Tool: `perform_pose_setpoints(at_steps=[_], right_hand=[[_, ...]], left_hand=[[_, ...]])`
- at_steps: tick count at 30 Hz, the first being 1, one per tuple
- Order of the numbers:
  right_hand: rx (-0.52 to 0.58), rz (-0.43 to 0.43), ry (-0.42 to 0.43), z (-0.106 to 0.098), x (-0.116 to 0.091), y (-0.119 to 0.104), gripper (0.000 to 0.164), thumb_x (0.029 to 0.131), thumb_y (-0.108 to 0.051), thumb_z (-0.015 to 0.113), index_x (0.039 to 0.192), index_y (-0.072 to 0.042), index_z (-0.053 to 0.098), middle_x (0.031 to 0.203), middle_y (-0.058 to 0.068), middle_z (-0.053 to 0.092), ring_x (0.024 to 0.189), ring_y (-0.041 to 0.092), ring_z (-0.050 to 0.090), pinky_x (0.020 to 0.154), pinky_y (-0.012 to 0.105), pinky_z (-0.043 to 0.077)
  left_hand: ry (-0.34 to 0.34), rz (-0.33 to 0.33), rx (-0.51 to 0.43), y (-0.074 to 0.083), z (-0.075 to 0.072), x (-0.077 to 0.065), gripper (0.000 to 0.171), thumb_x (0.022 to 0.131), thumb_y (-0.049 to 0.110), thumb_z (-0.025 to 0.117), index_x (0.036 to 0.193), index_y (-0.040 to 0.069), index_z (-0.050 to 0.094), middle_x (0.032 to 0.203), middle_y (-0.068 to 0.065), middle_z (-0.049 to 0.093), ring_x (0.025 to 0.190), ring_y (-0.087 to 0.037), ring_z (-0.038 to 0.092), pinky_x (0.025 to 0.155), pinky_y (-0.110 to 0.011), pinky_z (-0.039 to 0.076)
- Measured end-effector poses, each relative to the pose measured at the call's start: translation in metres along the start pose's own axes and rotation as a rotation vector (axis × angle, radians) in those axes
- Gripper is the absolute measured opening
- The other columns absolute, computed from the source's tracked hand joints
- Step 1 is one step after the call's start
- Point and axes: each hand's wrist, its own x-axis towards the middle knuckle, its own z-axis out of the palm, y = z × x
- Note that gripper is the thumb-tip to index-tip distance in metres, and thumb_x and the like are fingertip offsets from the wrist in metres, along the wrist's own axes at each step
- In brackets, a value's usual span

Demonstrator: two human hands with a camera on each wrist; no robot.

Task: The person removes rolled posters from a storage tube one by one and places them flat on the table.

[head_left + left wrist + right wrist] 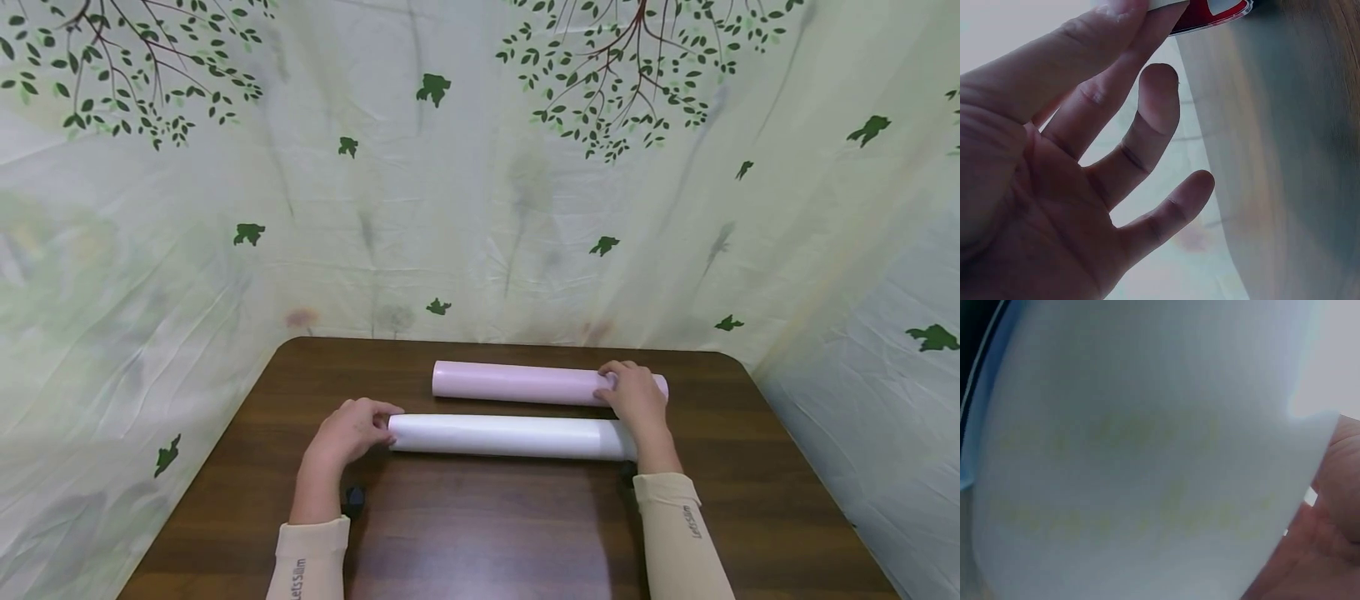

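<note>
A white roll (510, 437) lies crosswise on the table, its left end pinched between the thumb and fingers of my left hand (352, 432). In the left wrist view that left hand (1085, 150) has its thumb and index finger at the roll's end (1213, 14), where red shows inside; the other fingers are spread away. Behind the white roll is a pink roll (517, 382), gripped near its right end by my right hand (636, 398). The right forearm crosses over the white roll's right end. Up close, the white roll (1135, 462) fills most of the right wrist view, bearing faint yellowish marks.
The brown wooden table (487, 525) has rounded far corners. A pale curtain (480, 208) printed with branches and green leaves hangs behind it and along both sides. A small dark device (354, 500) sits at the left wrist.
</note>
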Motion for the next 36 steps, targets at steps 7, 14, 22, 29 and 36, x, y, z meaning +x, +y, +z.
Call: perform_pose_setpoints(at_steps=[7, 14, 22, 29, 36], right_hand=[[-0.008, -0.002, -0.011, 0.001, 0.004, -0.004, 0.039, 0.086, -0.034, 0.078, 0.121, -0.021, 0.068, 0.136, 0.014, 0.060, 0.125, 0.042, 0.050, 0.094, 0.060, 0.045], [-0.013, -0.002, -0.012, 0.004, 0.007, -0.009, 0.039, 0.086, -0.034, 0.078, 0.121, -0.021, 0.067, 0.137, 0.013, 0.059, 0.125, 0.042, 0.050, 0.092, 0.060, 0.046], [-0.013, 0.013, -0.016, 0.006, 0.009, -0.015, 0.040, 0.087, -0.035, 0.077, 0.122, -0.023, 0.066, 0.139, 0.011, 0.057, 0.128, 0.041, 0.048, 0.090, 0.060, 0.047], [-0.010, 0.005, -0.009, 0.008, 0.012, -0.018, 0.040, 0.087, -0.035, 0.077, 0.123, -0.023, 0.066, 0.141, 0.011, 0.056, 0.130, 0.042, 0.047, 0.093, 0.060, 0.046], [0.001, 0.020, 0.004, 0.012, 0.015, -0.020, 0.040, 0.087, -0.036, 0.077, 0.124, -0.023, 0.066, 0.142, 0.010, 0.056, 0.131, 0.040, 0.047, 0.094, 0.060, 0.046]], left_hand=[[-0.001, -0.008, 0.013, 0.003, 0.000, -0.001, 0.039, 0.081, 0.018, 0.081, 0.119, 0.021, 0.074, 0.086, 0.004, 0.069, 0.073, -0.014, 0.055, 0.063, -0.030, 0.041], [-0.001, -0.013, 0.009, 0.004, 0.001, 0.000, 0.039, 0.080, 0.017, 0.081, 0.119, 0.020, 0.074, 0.087, 0.002, 0.068, 0.073, -0.015, 0.054, 0.063, -0.030, 0.041], [0.000, -0.022, 0.002, 0.005, 0.002, 0.000, 0.039, 0.080, 0.017, 0.081, 0.118, 0.020, 0.074, 0.086, 0.002, 0.068, 0.073, -0.015, 0.054, 0.063, -0.030, 0.040], [-0.006, -0.011, 0.006, 0.006, 0.001, -0.001, 0.039, 0.080, 0.017, 0.081, 0.118, 0.020, 0.074, 0.084, 0.003, 0.067, 0.072, -0.015, 0.054, 0.062, -0.029, 0.040], [-0.008, -0.007, 0.005, 0.008, 0.000, -0.002, 0.037, 0.081, 0.017, 0.081, 0.117, 0.020, 0.074, 0.083, 0.002, 0.066, 0.071, -0.015, 0.053, 0.061, -0.030, 0.040]])
